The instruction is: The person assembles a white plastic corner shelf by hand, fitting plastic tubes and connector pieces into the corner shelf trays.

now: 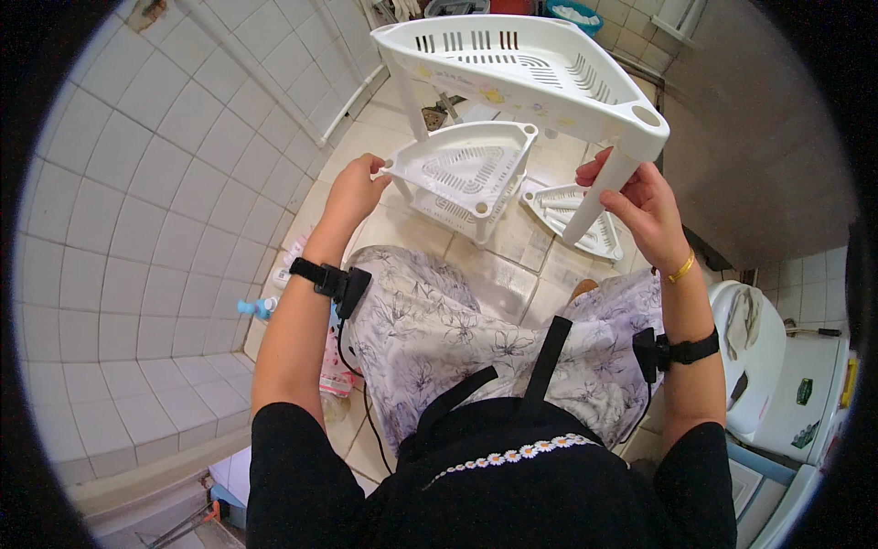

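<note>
A large white corner-shelf tray with slotted sides and a printed front stands high in front of me. A white tube slants down from its right corner, and my right hand is closed round that tube. Below and farther left is a smaller-looking white slotted tier with round holes at its corners. My left hand pinches the left corner of this tier between thumb and fingers; part of the grip is hidden. Another white triangular tray lies on the floor beyond the tube.
A tiled wall rises on my left. Bottles, one with a blue top, stand along its foot. To the right are a dark smooth panel and a white toilet with a cloth on it. A blue basin sits at the back.
</note>
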